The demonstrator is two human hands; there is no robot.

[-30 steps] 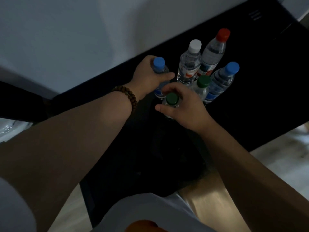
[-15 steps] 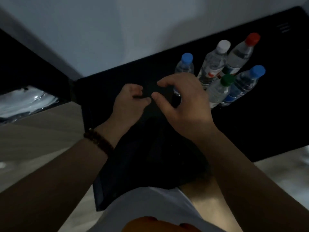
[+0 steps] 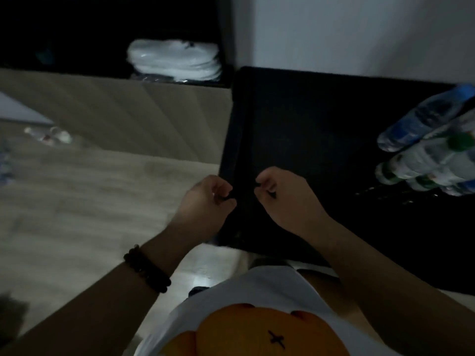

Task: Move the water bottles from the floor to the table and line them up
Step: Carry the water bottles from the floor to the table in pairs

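Several water bottles stand grouped at the right edge of the black table (image 3: 308, 119); a blue-capped bottle (image 3: 421, 119) and a green-capped bottle (image 3: 434, 158) are the plainest, both blurred. My left hand (image 3: 205, 201) hovers over the table's left edge with fingers curled in, holding nothing. My right hand (image 3: 282, 196) is just beside it over the table top, also curled and empty. Far left on the wooden floor lie small blurred clear bottles (image 3: 48, 134).
A dark shelf unit (image 3: 77, 34) stands behind the floor area, with a white folded bundle (image 3: 174, 60) in it. A white wall rises behind the table. My white shirt with an orange print fills the bottom of the view.
The view has swung left, pushing the table bottles to the right edge. Both hands let go of the bottles, drew back to the table's left edge, and the right hand's fingers curled in.
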